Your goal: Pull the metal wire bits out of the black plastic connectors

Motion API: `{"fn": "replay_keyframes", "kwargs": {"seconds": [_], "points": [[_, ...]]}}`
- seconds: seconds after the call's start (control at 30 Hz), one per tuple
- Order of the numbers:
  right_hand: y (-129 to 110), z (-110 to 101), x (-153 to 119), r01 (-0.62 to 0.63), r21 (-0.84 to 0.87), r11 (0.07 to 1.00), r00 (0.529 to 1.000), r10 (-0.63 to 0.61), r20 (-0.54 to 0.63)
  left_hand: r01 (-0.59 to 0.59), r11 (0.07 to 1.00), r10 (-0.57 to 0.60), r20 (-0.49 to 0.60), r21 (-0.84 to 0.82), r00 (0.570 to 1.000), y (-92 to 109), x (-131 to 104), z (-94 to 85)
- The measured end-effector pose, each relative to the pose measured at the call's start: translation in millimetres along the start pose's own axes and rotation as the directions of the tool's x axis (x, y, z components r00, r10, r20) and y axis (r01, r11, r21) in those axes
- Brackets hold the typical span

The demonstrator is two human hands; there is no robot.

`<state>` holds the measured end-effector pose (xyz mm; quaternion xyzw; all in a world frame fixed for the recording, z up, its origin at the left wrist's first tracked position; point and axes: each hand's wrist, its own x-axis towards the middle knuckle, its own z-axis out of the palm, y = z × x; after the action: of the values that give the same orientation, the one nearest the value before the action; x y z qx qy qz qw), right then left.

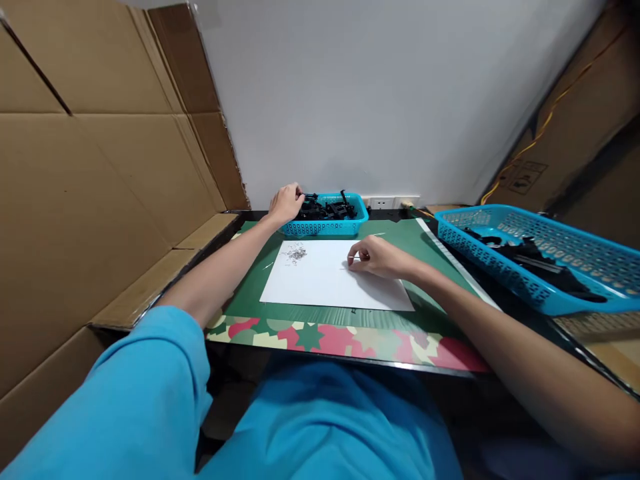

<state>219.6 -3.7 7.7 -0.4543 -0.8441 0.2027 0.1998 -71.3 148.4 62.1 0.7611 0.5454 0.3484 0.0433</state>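
Note:
My left hand (287,203) is at the left end of the small blue basket (323,228), its fingers bent over the rim beside the black parts (327,208); what its fingertips touch is hidden. Above the right part of a white sheet (330,283), my right hand (373,257) pinches a thin, light pin-like piece (354,258) between thumb and fingers. A small pile of tiny metal pieces (297,254) lies on the sheet's upper left.
A larger blue basket (505,267) holding black parts stands at the right. Under the sheet is a green mat (245,280) with a patterned front strip. Cardboard walls the left side; a power strip (383,202) lies by the back wall.

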Motion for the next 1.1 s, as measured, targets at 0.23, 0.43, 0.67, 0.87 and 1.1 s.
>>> {"fn": "replay_keyframes", "kwargs": {"seconds": [0.23,0.43,0.67,0.87,1.1], "points": [[6,-3,1,0.000,0.089,0.996,1.000,0.001,-0.008,0.073,0.934,-0.110,-0.089,-0.349,0.990,-9,-50,-7.8],[-4,-8,-8,-0.034,0.099,0.994,0.998,0.029,0.046,0.074,0.785,-0.096,-0.004,-0.615,0.995,1,-80,-3.2],[-9,-12,-13,-0.025,0.110,0.994,0.991,0.010,0.132,0.137,0.649,0.045,0.218,-0.749,0.975,25,-122,12.4],[-22,-17,-17,0.018,0.176,0.984,0.997,-0.032,0.076,0.285,0.486,0.074,0.364,-0.826,0.928,54,-140,17.3],[-34,-17,-20,0.041,0.410,0.911,0.994,0.003,-0.106,0.430,0.456,0.262,0.579,-0.779,0.772,68,-159,14.6]]}}
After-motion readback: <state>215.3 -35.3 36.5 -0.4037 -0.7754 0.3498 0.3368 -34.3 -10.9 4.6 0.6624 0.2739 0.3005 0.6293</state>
